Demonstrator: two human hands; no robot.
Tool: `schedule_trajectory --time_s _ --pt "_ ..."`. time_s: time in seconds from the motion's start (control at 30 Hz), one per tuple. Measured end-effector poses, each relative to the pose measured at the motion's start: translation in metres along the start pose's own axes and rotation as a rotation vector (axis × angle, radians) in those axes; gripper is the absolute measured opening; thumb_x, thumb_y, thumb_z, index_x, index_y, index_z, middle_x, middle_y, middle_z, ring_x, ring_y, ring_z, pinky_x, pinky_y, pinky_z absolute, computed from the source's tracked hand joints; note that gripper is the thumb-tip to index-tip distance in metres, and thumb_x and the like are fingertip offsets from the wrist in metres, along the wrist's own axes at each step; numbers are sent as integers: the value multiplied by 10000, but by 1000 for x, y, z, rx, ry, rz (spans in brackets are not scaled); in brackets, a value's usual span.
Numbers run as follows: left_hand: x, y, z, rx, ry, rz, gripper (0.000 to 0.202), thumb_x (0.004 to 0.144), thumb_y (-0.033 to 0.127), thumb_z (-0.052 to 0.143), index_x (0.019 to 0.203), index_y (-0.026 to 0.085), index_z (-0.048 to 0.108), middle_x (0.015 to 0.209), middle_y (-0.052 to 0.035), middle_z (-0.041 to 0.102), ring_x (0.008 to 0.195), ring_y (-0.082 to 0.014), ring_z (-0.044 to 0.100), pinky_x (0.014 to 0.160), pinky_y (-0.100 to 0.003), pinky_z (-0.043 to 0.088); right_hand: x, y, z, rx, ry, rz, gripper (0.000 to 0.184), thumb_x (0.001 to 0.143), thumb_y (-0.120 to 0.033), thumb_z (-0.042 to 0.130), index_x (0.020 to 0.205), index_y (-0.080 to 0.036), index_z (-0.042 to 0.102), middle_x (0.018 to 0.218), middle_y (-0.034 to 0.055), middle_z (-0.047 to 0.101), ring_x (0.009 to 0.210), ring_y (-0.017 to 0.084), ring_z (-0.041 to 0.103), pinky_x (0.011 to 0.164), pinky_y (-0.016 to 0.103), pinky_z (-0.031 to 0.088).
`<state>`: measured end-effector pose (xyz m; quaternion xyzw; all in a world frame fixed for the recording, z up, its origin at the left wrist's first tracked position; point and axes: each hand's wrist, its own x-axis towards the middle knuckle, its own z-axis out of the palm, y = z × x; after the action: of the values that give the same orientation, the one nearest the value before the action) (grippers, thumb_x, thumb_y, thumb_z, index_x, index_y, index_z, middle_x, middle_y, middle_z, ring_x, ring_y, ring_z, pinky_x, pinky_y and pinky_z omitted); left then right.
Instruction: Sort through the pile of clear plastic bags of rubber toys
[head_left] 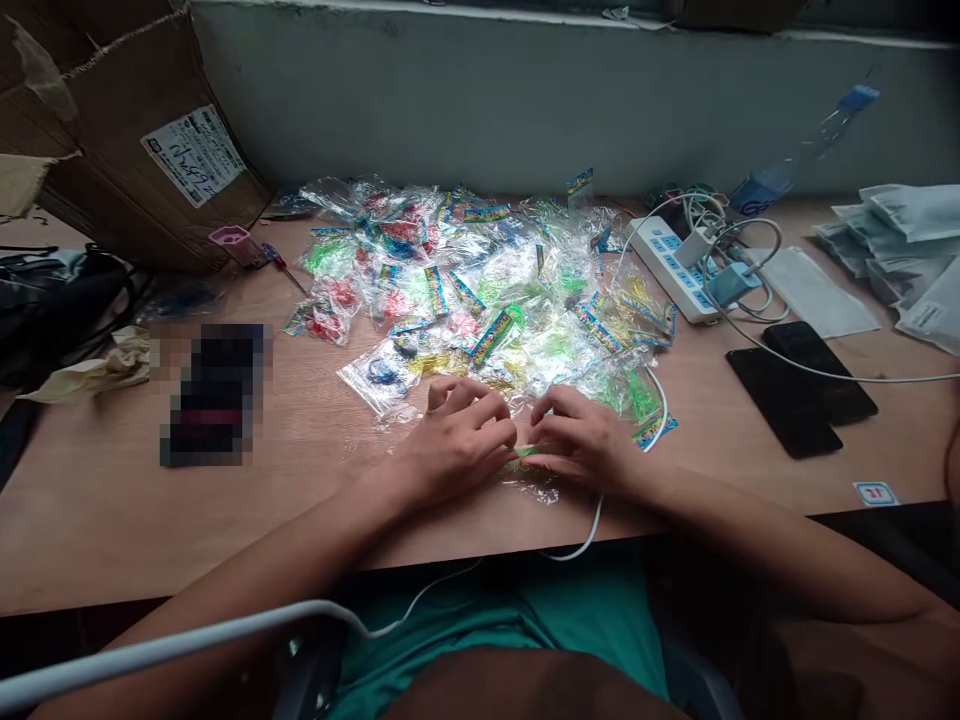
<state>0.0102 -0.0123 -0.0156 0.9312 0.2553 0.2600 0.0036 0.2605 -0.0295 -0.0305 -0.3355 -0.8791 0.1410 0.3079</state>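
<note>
Head view, entries listed from my body outward, each placed against the pile of packets (487, 270).

1. White cable (592, 520): hangs over the table (300, 500) edge on the near side of the pile and runs down toward my lap.
2. Left hand (457, 440): just short of the pile's near edge, knuckles up, fingers curled, fingertips pinched on the left end of item 4.
3. Right hand (589, 440): level with the left, equally close to the pile, fingertips pinched on the right end of item 4.
4. Small packet (529, 462): clear film with something green inside, flat on the table between my two hands, just nearer me than the pile. Its long axis runs left to right, along the table edge. Neither hand is nearer; each has one end.
5. Pile itself: many clear packets with bright contents and printed header cards, loosely heaped.
6. Two phones (799, 385): right of the pile, face down or dark.
7. Power strip (671, 265): at the pile's far right, plugs and cords in it.
8. Screwdriver (281, 262): left of the pile.
9. Cardboard box (127, 150): far left, beyond the pile, leaning.
</note>
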Motion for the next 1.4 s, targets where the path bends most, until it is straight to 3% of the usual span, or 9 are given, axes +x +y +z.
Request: schedule_trajectory --time_s 0.13,0.23,0.37,0.43,0.57,0.8,1.07,1.27,1.4 --pt "-2 -1 -2 65 74 27 134 1012 371 680 971 244 700 1047 -31 730 1114 -249 549 1005 -405 350 1 5 5 235 -6 -13 175 995 -314 710 862 -222 645 817 38 708 759 179 601 678 319 471" --pt "-4 -16 -20 227 138 -25 305 979 526 694 1118 255 707 1170 -59 729 1196 -289 543 1041 -454 327 2 7 3 311 62 100 174 991 -330 719 872 -215 666 792 35 709 682 156 595 613 303 442" --pt "-7 -53 -51 461 149 -355 245 1003 470 666 1116 260 718 1325 -78 686 1337 -355 486 1094 -546 274 4 7 2 408 103 210 213 973 -321 739 826 -204 640 1046 79 782 594 97 536 557 274 425" --pt "-10 -70 -57 441 95 -439 286 989 471 676 1184 266 718 1315 -99 688 1349 -375 480 1116 -577 288 5 7 3 412 76 236 236 969 -301 738 799 -200 610 1131 83 782 572 77 509 541 262 411" --pt "-14 -88 -48 339 -99 -330 266 945 429 732 1156 268 749 1217 -77 735 1274 -351 547 1127 -551 338 5 9 6 394 54 253 229 961 -286 740 802 -205 596 1149 90 782 650 101 574 575 263 433" --pt "-12 -85 -40 246 -49 -281 140 1003 310 638 956 251 755 1063 -47 772 1138 -294 619 1081 -517 363 5 9 4 388 44 223 214 976 -302 723 822 -216 602 1115 99 785 788 155 669 656 292 493" --pt "-9 -80 -39 -5 -14 -316 275 1016 482 630 888 241 668 985 -19 760 1061 -254 663 1056 -475 340 4 10 5 389 45 197 201 973 -310 732 834 -221 617 1079 97 786 859 184 707 720 317 530" --pt "-2 -68 -28 -2 12 -389 232 1047 384 562 1213 229 609 1340 -92 686 1286 -275 624 1079 -452 354 4 9 5 389 33 226 215 980 -321 722 828 -221 608 1062 92 783 845 181 701 717 320 534" --pt "3 -59 -18 83 -108 -395 526 974 384 685 1440 212 515 1400 -121 664 1295 -333 608 1025 -460 381 5 6 4 371 12 224 208 991 -301 704 829 -221 599 1060 85 785 857 177 701 738 321 535"
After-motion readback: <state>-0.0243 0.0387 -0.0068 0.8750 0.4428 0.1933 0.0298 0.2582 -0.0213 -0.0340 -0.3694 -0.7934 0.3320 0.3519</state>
